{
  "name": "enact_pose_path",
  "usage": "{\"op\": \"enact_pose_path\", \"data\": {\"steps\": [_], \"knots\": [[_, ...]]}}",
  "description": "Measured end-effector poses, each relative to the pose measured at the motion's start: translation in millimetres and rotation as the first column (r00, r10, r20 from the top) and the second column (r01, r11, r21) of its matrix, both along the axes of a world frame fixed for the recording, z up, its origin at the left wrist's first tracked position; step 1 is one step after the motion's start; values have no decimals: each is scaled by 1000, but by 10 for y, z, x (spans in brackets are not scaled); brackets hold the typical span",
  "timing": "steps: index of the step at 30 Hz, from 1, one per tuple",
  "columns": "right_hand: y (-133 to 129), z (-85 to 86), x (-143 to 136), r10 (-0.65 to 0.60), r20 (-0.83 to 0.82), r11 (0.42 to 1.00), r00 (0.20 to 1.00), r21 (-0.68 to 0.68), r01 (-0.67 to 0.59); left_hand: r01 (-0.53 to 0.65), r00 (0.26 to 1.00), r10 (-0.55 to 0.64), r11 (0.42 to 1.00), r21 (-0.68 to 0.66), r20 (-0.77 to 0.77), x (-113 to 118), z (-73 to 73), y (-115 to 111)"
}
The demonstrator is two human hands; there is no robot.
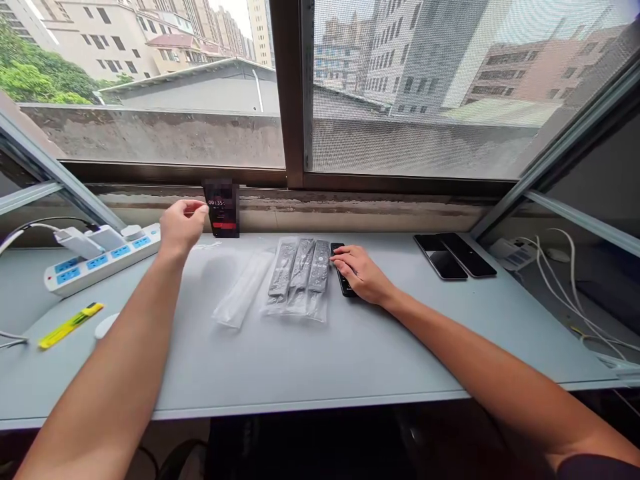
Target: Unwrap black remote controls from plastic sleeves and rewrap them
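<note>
My left hand [184, 225] is raised at the left, thumb and fingertips pinched together beside an upright phone [225, 212] with a timer on its screen; anything between the fingertips is too small to make out. On the desk, my right hand [361, 272] has its fingers wrapped over a black remote control [346, 285]. Just left of that remote, three remotes in clear plastic bags [299, 273] lie side by side. An elongated clear plastic bag [243, 293] rests further left.
A power strip [107, 260] with plugs and a yellow packet [70, 327] are on the left. Two dark phones [440, 257] lie at the right, near white cables [565, 287]. Metal frames slope at both sides, and a window stands behind the desk [300, 373].
</note>
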State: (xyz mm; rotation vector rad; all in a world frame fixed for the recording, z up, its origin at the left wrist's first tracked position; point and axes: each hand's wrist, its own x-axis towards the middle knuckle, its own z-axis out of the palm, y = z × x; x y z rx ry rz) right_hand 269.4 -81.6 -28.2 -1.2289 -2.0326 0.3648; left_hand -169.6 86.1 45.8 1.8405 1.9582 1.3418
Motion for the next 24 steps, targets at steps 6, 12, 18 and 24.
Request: {"op": "enact_pose_path", "data": {"steps": [6,12,18,24], "knots": [[-8,17,-12,-5,0,1000,1000,13,5,352,872,-427,887,-298,-239,631,-8,-519],[-68,56,-10,21,23,998,1000,55,-22,495,696,-596,802,-334,-400,769,-301,-563],[-102,5,-40,143,165,987,976,49,-153,497,700,-568,823,-276,-432,753,-483,-574],[-94,-3,-41,159,159,985,974,37,-167,521,688,-564,822,-230,-457,826,-558,-592]]}}
